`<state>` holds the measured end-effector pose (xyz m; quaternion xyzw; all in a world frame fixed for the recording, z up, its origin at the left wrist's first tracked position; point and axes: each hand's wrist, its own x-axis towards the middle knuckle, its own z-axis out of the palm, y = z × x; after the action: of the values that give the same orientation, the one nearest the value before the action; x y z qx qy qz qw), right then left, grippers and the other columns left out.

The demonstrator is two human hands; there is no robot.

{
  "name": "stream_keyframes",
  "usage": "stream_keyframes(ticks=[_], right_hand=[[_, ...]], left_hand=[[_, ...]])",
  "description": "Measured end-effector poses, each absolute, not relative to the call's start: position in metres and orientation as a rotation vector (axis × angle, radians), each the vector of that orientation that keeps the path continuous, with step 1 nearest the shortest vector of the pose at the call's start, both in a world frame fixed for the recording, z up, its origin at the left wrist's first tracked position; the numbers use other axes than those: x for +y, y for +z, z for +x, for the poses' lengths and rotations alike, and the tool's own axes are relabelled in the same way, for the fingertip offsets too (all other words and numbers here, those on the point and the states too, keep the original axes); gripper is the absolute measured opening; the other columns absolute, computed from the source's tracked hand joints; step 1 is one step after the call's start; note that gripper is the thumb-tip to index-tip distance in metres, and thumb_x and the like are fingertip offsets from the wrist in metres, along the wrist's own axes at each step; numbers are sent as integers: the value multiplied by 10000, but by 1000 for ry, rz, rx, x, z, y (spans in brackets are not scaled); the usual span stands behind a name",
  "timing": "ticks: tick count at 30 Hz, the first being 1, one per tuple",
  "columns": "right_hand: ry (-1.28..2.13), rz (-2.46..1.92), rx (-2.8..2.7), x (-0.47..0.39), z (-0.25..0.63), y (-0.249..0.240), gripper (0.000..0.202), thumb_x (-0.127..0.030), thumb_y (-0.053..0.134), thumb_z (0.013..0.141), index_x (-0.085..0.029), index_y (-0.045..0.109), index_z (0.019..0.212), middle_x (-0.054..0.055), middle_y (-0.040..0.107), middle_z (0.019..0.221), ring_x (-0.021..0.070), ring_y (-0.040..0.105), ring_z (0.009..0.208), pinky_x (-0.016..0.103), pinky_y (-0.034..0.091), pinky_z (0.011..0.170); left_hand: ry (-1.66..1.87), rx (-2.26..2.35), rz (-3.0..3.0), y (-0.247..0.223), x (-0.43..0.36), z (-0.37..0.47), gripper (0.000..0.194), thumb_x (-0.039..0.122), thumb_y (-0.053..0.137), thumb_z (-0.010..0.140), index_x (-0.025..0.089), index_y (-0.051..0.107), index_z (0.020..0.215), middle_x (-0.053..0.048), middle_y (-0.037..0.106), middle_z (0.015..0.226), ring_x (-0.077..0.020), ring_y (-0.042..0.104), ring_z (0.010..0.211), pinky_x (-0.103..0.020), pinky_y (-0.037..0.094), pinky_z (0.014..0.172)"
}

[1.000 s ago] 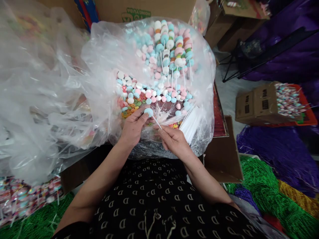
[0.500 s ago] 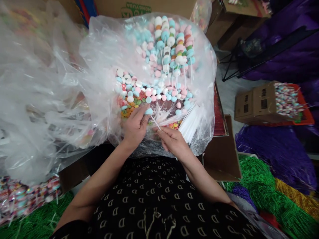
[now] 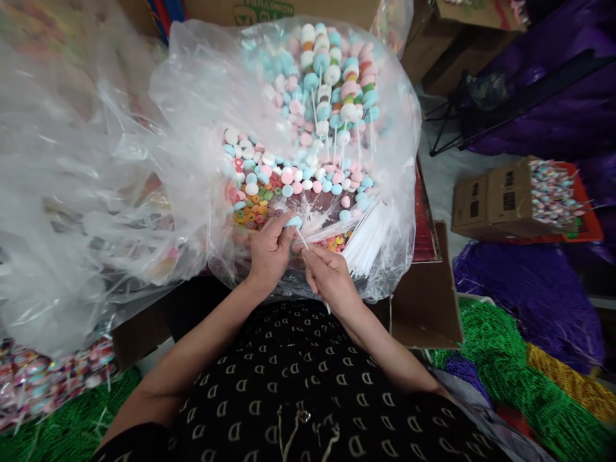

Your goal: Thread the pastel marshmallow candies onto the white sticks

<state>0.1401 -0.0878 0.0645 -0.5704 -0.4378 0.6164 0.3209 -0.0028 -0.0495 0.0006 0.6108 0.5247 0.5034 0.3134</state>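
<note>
Nearest, the right hand (image 3: pixel 330 273) has its thumb and fingers closed on a thin white stick (image 3: pixel 303 239), whose lower end comes out below the palm. The stick seems very light and rather stiff, but it could bend if pushed sideways; a hold close to its upper end should be the safer one.

A little farther and to the left, the left hand (image 3: pixel 270 253) pinches a pale blue candy (image 3: pixel 293 222) between thumb and fingers. The candy lies at the upper end of the stick; whether it is pierced, I cannot tell. It looks light, soft and a bit powdery, so it is better taken by the rim, with gentle pressure.

Beyond are small candy rings (image 3: pixel 255 210) on the left, then loose round candies (image 3: pixel 287 176), and farthest, the filled skewers (image 3: pixel 350 90).
</note>
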Motion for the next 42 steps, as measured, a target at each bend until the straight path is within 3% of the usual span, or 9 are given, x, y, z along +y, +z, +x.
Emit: stream_keyframes(ticks=[6, 12, 19, 25, 31, 36, 42], right_hand=[[1582, -1451, -1159, -83, 134, 57, 533, -608, 556, 965, -134, 750, 1116, -120, 426, 390, 88, 323, 338, 240, 257, 421], [1625, -1389, -1280, -83, 148, 54, 512, -624, 612, 958, -158, 731, 1131, -108, 458, 473, 93, 371, 407, 251, 286, 459], [1577, -1351, -1110, -99, 148, 47, 433, -629, 636, 955, -200, 657, 899, -108, 389, 484, 86, 302, 417, 255, 221, 449], [1493, -1319, -945, -91, 151, 38, 561, -654, 718, 894, -246, 424, 645, -101, 372, 447, 71, 264, 403, 251, 185, 416], [1491, -1304, -898, -81, 163, 51, 429, -624, 723, 896, -220, 608, 807, -129, 355, 417, 71, 201, 374, 251, 154, 406], [1470, -1301, -878, -80, 165, 52, 422, -623, 732, 891, -211, 655, 842, -128, 357, 420, 72, 199, 382, 256, 162, 420], [1495, -1300, -915, -83, 163, 47, 453, -657, 726, 891, -213, 652, 839, -128, 360, 414, 74, 216, 380, 262, 173, 428]], left_hand=[[1353, 1399, 1678, -1, -49, -3, 286, 363, 584, 1073, 218, 761, 1244, -49, 802, 1010, -175, 749, 888, -315, 618, 854], [1434, 1420, 1621, 3, -38, -10, 286, 396, 615, 1057, 218, 759, 1228, -43, 802, 1054, -159, 757, 852, -313, 634, 848], [1374, 1375, 1833, 9, -44, -5, 289, 338, 572, 1080, 209, 742, 1274, -71, 802, 1131, -193, 762, 1023, -332, 612, 952], [1276, 1123, 1914, 11, -66, 21, 327, 241, 482, 1096, 208, 714, 1323, -93, 786, 1170, -193, 749, 1091, -334, 613, 961], [1175, 1252, 2032, 30, -46, -15, 372, 275, 520, 1085, 199, 648, 1425, -100, 761, 1282, -212, 733, 1093, -361, 596, 973], [619, 1718, 2333, 36, -10, -47, 232, 263, 581, 1026, 182, 783, 1106, -128, 743, 1071, -334, 679, 1098, -509, 536, 1027], [191, 1701, 2449, 50, -2, -33, 242, 169, 528, 1003, 172, 770, 1001, -169, 705, 1163, -400, 606, 1219, -564, 488, 1040]])
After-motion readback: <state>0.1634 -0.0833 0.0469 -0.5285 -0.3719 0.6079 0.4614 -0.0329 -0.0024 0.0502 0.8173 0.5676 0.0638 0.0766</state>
